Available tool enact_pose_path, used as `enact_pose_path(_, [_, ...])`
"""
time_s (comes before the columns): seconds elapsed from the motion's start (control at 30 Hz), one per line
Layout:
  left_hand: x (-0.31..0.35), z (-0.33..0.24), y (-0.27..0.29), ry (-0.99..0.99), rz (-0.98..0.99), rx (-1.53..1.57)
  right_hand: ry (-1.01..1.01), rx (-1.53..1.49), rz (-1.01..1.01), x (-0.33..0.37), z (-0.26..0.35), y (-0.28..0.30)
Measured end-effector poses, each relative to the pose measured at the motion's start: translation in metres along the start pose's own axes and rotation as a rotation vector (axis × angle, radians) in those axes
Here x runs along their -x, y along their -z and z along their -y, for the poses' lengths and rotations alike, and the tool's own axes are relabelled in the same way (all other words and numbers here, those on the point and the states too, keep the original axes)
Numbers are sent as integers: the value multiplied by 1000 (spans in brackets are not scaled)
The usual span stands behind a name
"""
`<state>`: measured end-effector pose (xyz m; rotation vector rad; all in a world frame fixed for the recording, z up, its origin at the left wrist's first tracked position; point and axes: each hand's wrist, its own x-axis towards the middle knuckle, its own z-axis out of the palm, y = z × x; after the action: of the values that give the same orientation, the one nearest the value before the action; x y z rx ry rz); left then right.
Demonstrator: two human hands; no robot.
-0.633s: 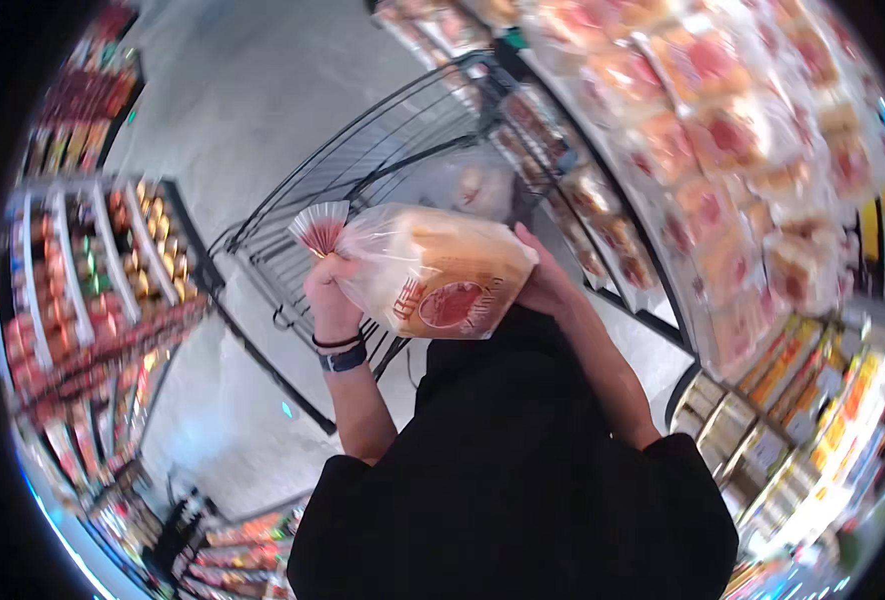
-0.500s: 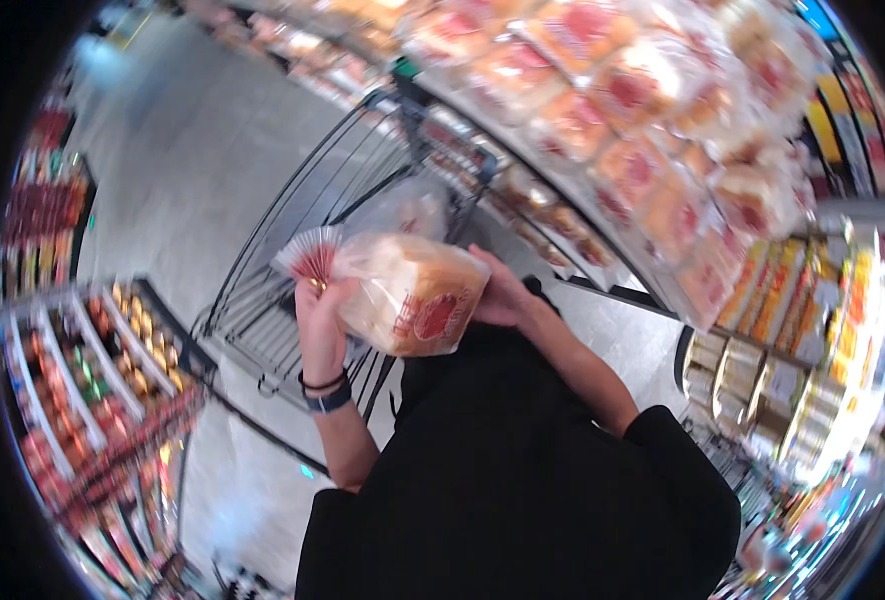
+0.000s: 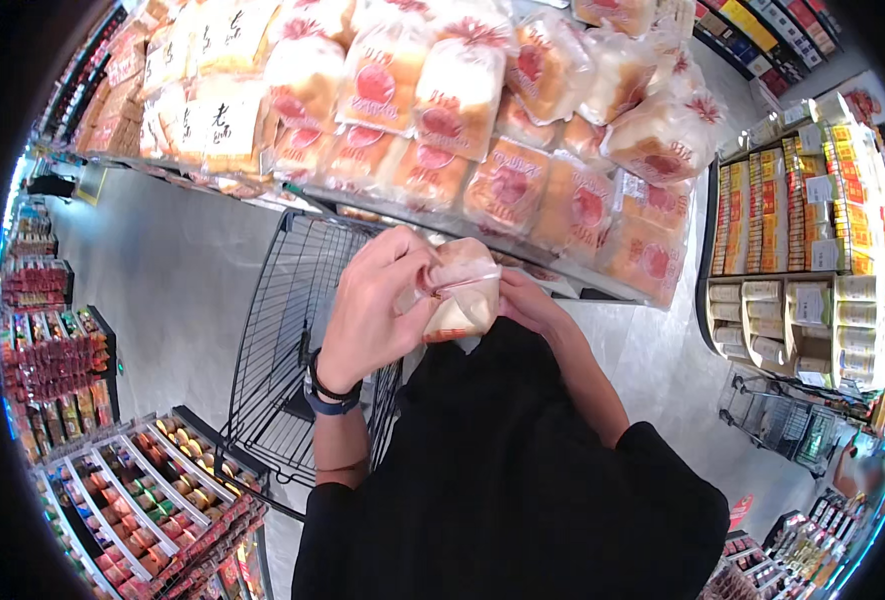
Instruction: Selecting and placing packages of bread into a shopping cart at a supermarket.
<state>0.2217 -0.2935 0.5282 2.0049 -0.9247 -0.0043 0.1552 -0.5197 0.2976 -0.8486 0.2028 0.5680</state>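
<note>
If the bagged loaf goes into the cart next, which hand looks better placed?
Probably the left hand: it grips the bagged loaf on the side toward the cart. The right hand is on the loaf's opposite side, farther away.

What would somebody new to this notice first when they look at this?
Probably the bright pile of bagged loaves, many with red print, stretching across the top. Next, the single wrapped loaf near the middle, between the left hand and right hand. The black wire cart stands left of center.
</note>
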Motion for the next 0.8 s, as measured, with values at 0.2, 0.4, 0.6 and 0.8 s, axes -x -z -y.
enact_pose_path(0.2, [-100, -16, -37, -183, 54, -121, 175, 149, -149, 55, 74, 40])
enact_pose_path(0.4, [-183, -4, -89, -179, -36, -144, 235, 478, -291, 62, 121, 77])
enact_pose_path(0.6, [-225, 22, -123, -153, -110, -301, 177, 366, -178, 35, 148, 96])
enact_pose_path(0.8, [-223, 23, -154, -7, -293, -269, 272, 510, -194, 5, 160, 108])
